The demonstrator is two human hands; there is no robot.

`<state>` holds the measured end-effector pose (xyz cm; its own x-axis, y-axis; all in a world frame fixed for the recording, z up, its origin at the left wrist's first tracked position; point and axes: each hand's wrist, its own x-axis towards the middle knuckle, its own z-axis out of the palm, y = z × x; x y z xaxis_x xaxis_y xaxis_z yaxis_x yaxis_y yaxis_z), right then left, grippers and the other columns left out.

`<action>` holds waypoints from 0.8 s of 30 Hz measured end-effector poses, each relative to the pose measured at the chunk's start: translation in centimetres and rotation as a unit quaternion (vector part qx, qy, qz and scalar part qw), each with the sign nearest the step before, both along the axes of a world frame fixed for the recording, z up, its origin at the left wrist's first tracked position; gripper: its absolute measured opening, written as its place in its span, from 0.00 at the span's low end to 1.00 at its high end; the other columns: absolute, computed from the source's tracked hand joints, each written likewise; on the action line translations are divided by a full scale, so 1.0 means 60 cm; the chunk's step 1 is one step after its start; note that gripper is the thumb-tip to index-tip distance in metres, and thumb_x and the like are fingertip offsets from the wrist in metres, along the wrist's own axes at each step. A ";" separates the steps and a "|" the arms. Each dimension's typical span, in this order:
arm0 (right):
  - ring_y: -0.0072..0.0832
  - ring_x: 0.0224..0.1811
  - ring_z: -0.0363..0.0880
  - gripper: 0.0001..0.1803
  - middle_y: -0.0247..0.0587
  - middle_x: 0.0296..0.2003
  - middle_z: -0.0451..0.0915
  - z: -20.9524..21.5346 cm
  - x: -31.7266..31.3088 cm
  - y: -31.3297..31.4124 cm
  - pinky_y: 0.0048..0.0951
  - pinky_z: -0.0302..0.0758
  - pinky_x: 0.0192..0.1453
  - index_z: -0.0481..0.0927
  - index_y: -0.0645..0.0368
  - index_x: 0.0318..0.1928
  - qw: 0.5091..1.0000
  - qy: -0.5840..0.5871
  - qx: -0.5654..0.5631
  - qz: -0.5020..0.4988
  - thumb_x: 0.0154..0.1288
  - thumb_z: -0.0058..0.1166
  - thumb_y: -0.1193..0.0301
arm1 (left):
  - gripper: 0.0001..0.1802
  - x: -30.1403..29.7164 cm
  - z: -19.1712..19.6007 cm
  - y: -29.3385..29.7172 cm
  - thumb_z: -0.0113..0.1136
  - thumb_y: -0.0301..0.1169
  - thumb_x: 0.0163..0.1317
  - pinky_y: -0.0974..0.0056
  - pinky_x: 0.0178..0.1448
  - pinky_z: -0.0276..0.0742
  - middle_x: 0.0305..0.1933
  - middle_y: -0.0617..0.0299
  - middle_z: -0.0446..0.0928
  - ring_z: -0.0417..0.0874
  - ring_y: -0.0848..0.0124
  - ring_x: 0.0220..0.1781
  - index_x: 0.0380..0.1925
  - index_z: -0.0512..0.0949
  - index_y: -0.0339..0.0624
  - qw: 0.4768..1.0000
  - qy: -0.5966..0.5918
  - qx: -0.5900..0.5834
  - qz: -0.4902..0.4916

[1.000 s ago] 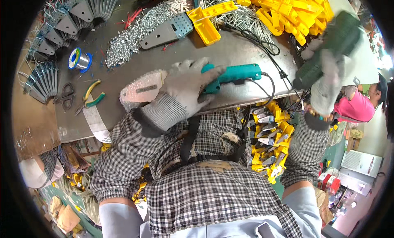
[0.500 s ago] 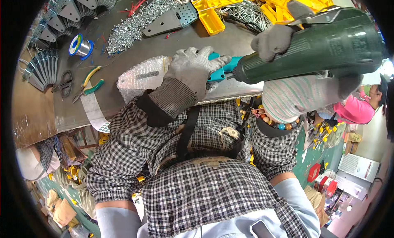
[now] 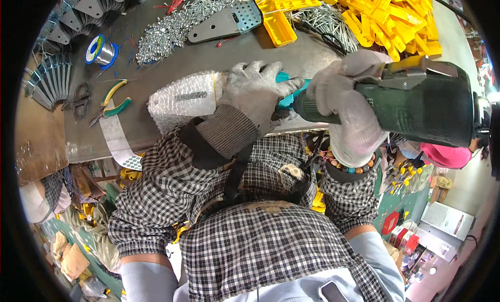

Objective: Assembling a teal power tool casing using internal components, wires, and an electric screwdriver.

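Note:
My left hand (image 3: 252,91), in a grey glove, is closed around a teal handle (image 3: 286,96). A flat piece in bubble wrap (image 3: 182,98) extends leftward from under that hand, along the bench's near edge. My right hand (image 3: 351,107), also gloved, wraps round the front part of a dark green power screwdriver (image 3: 411,107). The tool lies roughly level, its nose pointing left at the teal handle. Whether its tip touches the handle is hidden behind my fingers and the tool's nose.
Green-and-yellow pliers (image 3: 112,104), scissors (image 3: 79,100) and a solder spool (image 3: 102,52) lie left. Farther back are a screw pile (image 3: 161,39), a grey perforated plate (image 3: 224,26) with a yellow holder (image 3: 278,26), and yellow plastic parts (image 3: 390,21). Fanned plates (image 3: 51,83) stand far left.
The screwdriver has tipped lower at its rear end. My right hand's fingers now wrap round its front part. The left hand stays on the teal handle, shifted slightly right.

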<state>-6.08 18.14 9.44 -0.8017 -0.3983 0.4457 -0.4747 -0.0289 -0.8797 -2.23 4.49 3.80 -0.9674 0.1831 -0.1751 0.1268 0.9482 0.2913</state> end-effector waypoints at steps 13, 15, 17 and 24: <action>0.28 0.21 0.70 0.08 0.39 0.20 0.71 -0.023 -0.004 0.003 0.29 0.72 0.31 0.71 0.64 0.40 0.991 0.063 0.057 -0.105 0.60 0.53 0.81 | 0.20 -0.013 -0.007 -0.003 0.66 0.45 0.58 0.48 0.76 0.55 0.70 0.56 0.67 0.62 0.59 0.74 0.51 0.83 0.61 0.996 0.047 0.032 -0.073; 0.27 0.22 0.69 0.11 0.37 0.21 0.70 -0.011 -0.005 0.005 0.30 0.70 0.32 0.71 0.64 0.44 0.998 -0.004 0.017 -0.061 0.62 0.55 0.78 | 0.19 -0.008 -0.016 -0.003 0.65 0.45 0.58 0.49 0.75 0.56 0.69 0.56 0.68 0.63 0.59 0.73 0.50 0.83 0.61 0.993 0.080 0.042 -0.073; 0.27 0.22 0.69 0.11 0.37 0.21 0.70 -0.025 -0.021 0.012 0.31 0.69 0.32 0.70 0.64 0.45 0.990 -0.094 -0.106 -0.021 0.63 0.55 0.77 | 0.19 -0.012 0.001 -0.002 0.65 0.44 0.58 0.49 0.74 0.58 0.68 0.56 0.69 0.65 0.59 0.72 0.50 0.83 0.61 0.989 0.114 0.051 -0.078; 0.27 0.21 0.69 0.09 0.39 0.22 0.70 -0.005 -0.015 0.003 0.29 0.68 0.28 0.69 0.63 0.40 0.998 -0.030 0.055 -0.018 0.61 0.54 0.80 | 0.17 -0.020 0.025 -0.005 0.67 0.41 0.55 0.51 0.69 0.63 0.59 0.59 0.76 0.73 0.60 0.63 0.46 0.85 0.61 0.996 -0.042 0.041 -0.068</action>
<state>-6.96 18.33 9.13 -0.8405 -0.4116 0.3523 -0.4204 0.0854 -0.9033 -3.40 4.19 5.30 -0.9152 0.3283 -0.2337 0.2240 0.8965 0.3823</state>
